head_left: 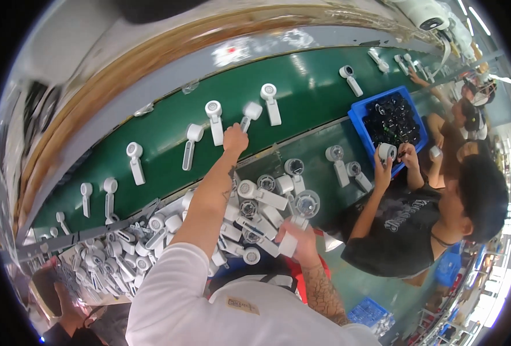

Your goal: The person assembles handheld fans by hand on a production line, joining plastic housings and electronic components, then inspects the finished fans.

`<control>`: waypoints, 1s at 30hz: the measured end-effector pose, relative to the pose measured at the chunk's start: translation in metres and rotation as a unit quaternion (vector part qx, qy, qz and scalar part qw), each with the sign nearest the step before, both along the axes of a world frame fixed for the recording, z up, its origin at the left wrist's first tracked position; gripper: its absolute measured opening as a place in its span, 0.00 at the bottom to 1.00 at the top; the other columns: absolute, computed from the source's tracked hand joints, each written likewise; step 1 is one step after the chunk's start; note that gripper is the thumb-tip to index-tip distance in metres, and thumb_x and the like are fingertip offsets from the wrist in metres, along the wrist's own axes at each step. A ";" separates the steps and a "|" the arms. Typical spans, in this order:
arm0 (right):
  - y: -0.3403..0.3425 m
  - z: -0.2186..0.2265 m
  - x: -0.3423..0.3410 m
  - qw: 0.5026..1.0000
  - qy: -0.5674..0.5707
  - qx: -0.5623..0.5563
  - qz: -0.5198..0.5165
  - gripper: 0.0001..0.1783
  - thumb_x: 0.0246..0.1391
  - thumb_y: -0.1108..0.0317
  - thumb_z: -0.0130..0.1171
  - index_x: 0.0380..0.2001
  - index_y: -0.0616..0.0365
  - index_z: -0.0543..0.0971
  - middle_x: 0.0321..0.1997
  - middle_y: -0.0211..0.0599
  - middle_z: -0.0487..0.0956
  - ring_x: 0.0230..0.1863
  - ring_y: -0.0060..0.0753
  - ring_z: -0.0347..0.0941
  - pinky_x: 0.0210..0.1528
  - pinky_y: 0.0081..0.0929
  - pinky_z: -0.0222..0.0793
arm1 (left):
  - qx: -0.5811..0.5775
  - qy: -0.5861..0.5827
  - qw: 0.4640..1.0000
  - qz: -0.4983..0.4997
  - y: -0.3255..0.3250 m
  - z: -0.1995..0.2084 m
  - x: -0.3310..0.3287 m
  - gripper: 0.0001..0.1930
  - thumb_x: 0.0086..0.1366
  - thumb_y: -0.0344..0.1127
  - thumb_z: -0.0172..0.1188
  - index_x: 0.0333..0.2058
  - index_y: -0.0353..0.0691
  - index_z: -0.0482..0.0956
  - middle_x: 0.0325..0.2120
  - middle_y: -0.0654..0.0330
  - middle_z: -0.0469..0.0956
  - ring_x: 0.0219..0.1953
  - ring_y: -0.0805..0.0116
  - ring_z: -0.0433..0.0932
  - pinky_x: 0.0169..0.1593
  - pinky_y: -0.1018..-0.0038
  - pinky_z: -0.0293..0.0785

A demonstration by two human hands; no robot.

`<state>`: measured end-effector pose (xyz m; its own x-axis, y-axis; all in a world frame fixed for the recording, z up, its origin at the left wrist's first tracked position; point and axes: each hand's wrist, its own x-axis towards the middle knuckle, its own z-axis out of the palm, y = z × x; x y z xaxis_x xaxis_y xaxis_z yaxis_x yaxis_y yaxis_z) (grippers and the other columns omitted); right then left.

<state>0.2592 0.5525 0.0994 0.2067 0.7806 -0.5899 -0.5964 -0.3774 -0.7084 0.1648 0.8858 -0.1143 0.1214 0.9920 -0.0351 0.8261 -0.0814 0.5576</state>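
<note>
My left hand [236, 140] reaches out over the green conveyor belt [169, 135]. Its fingers are closed around the handle end of a white handheld fan [252, 111], slightly blurred. On either side of it, more white fans lie on the belt, such as an upright one [214, 121] and another [271, 104]. Close to my body, my right hand [303, 241] grips the white handle of a second fan [290, 241], with a clear round head [307, 203] at its upper end. Beside that hand, a heap of white fans [261, 196] covers the bench, some with open, clear-fronted heads.
On the right, a co-worker [405, 225] in a dark shirt holds a white round part beside a blue crate [356, 118] of black parts. More fans [111, 259] are piled at left. The belt's metal rail [301, 138] runs between belt and bench.
</note>
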 end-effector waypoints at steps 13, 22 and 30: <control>0.035 -0.009 0.047 0.997 0.079 -0.005 0.025 0.10 0.55 0.64 0.57 0.33 0.61 0.74 0.24 0.35 0.78 0.26 0.26 0.74 0.30 0.23 0.69 | -0.326 -0.578 0.736 0.135 -0.002 0.010 0.033 0.16 0.69 0.40 0.51 0.49 0.35 0.74 0.33 0.62 0.78 0.29 0.72 0.76 0.28 0.74 0.72; 0.180 -0.114 0.103 0.956 -0.288 0.025 -0.056 0.14 0.48 0.65 0.66 0.36 0.61 0.78 0.29 0.31 0.78 0.29 0.23 0.74 0.32 0.22 0.68 | -0.194 -0.288 0.935 -0.066 -0.123 0.128 -0.088 0.19 0.64 0.33 0.58 0.52 0.36 0.68 0.39 0.56 0.77 0.38 0.68 0.74 0.47 0.71 0.70; 0.342 -0.259 0.180 0.559 -0.825 0.029 0.079 0.19 0.43 0.66 0.65 0.35 0.65 0.71 0.40 0.53 0.73 0.44 0.57 0.70 0.47 0.47 0.69 | -0.187 -0.106 0.970 -0.111 -0.287 0.201 -0.186 0.18 0.58 0.29 0.61 0.48 0.36 0.72 0.40 0.46 0.75 0.40 0.46 0.75 0.45 0.60 0.72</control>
<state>0.4396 0.8948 -0.1592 0.3573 0.8743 0.3285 0.9245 -0.2810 -0.2577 -0.0213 0.5991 0.0863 0.3735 0.8633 -0.3394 0.6757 -0.0025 0.7372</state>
